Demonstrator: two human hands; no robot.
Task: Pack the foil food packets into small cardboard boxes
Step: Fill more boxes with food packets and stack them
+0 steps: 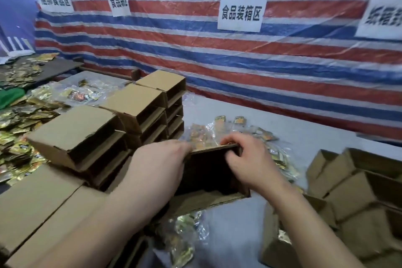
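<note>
Open brown box (208, 172) upright; foil packets (219, 132) behind.

Even light, motion blur, wide-angle bowing

You're facing red, white and blue striped tarp (217, 54) hanging behind table (304, 137); white paper signs (241, 12) with Chinese characters sticking to it; green cloth (9, 97) lying far left.

Open box (208, 172) between both grips: inside too dark, contents unreadable. Left grip (161, 159) covers box's left wall; its fingertips out of sight. Right grip (248, 159) fingers curl over far rim, tips blurred. Sign (380, 15) far right of right grip cut by frame edge. Foil packets (185, 230) just below grips smeared, print illegible.
</note>
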